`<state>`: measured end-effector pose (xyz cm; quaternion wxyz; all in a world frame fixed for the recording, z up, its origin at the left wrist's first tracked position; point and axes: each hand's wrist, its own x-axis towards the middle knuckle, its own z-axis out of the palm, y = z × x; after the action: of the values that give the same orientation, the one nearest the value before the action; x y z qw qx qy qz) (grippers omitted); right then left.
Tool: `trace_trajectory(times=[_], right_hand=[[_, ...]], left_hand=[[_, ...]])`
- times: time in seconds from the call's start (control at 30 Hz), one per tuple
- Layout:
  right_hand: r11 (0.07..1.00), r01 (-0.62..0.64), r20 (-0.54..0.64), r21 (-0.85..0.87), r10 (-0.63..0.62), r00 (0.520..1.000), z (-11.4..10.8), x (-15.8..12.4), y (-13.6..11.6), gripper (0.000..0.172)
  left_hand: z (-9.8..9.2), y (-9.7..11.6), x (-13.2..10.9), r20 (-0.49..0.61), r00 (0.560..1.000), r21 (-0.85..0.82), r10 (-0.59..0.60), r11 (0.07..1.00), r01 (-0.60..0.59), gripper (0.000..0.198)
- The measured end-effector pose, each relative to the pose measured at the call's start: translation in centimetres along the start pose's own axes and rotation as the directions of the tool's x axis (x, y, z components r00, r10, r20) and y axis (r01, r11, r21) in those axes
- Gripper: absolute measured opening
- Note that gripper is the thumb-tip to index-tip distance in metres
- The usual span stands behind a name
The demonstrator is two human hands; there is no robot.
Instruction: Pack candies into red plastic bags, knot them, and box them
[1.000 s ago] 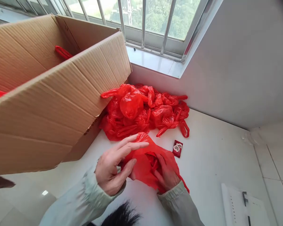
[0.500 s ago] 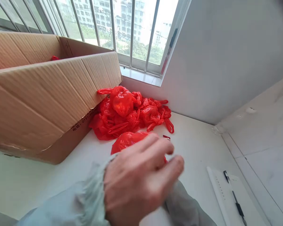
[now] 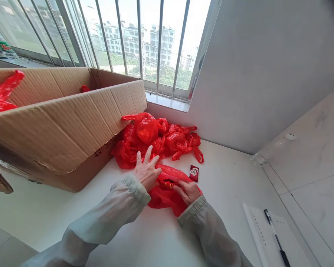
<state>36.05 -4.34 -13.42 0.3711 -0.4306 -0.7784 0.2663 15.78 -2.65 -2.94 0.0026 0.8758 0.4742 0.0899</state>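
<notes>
A red plastic bag [image 3: 167, 200] lies on the white table with its mouth open, and small dark red packets with gold marks [image 3: 168, 184] show inside. My left hand [image 3: 147, 172] rests at the far left side of this bag, its fingers spread. At the bag's right side, my right hand [image 3: 189, 191] has thumb and fingers closed at the opening, gripping the plastic; part of that hand is hidden in the bag. A small dark red packet [image 3: 194, 173] lies on the table just beyond my right hand.
Several knotted red plastic bags [image 3: 161, 135] are heaped against the wall behind. A large cardboard box [image 3: 80, 126] stands at the left, with more red plastic [image 3: 5, 92] inside. A black pen [image 3: 277, 237] lies on white paper [image 3: 257, 230] at the right. A barred window [image 3: 150, 48] is behind.
My left hand has moved from the near foreground out to the bag's left side, fingers now spread. My right hand and the small packet have come into clear sight. The camera view has shifted.
</notes>
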Motion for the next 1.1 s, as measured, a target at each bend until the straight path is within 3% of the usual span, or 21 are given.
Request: trace_trajectory(times=[0.1,0.23,0.47,0.6,0.9,1.1], right_hand=[[0.999,0.033,-0.057,-0.028,-0.034,0.998,-0.6,0.2,0.5,0.04],[0.998,0.066,-0.111,0.0,-0.066,0.992,-1.6,0.6,0.5,0.043],[0.982,-0.091,-0.108,0.165,0.109,0.988,-1.9,1.0,-0.3,0.038],[0.937,-0.217,-0.083,0.274,0.248,0.965,-1.2,1.1,-1.1,0.039],[0.771,-0.404,0.034,0.492,0.447,0.894,-0.9,1.5,-2.5,0.049],[0.677,-0.431,0.093,0.596,0.475,0.875,-1.1,1.1,-2.2,0.046]], left_hand=[[0.0,-0.3,0.8,0.123,0.992,0.019,0.041,0.999,-0.044,0.031],[0.3,-1.1,2.8,0.169,0.974,-0.051,0.15,0.988,-0.143,0.01],[1.6,-3.2,5.3,0.173,0.929,-0.215,0.327,0.933,-0.289,0.015],[1.9,-4.3,5.6,0.222,0.925,-0.228,0.309,0.939,-0.259,0.018],[-1.5,-4.8,5.8,0.423,0.861,-0.141,0.283,0.959,-0.246,0.013],[-0.1,-5.5,5.9,0.372,0.872,-0.154,0.319,0.947,-0.281,0.011]])
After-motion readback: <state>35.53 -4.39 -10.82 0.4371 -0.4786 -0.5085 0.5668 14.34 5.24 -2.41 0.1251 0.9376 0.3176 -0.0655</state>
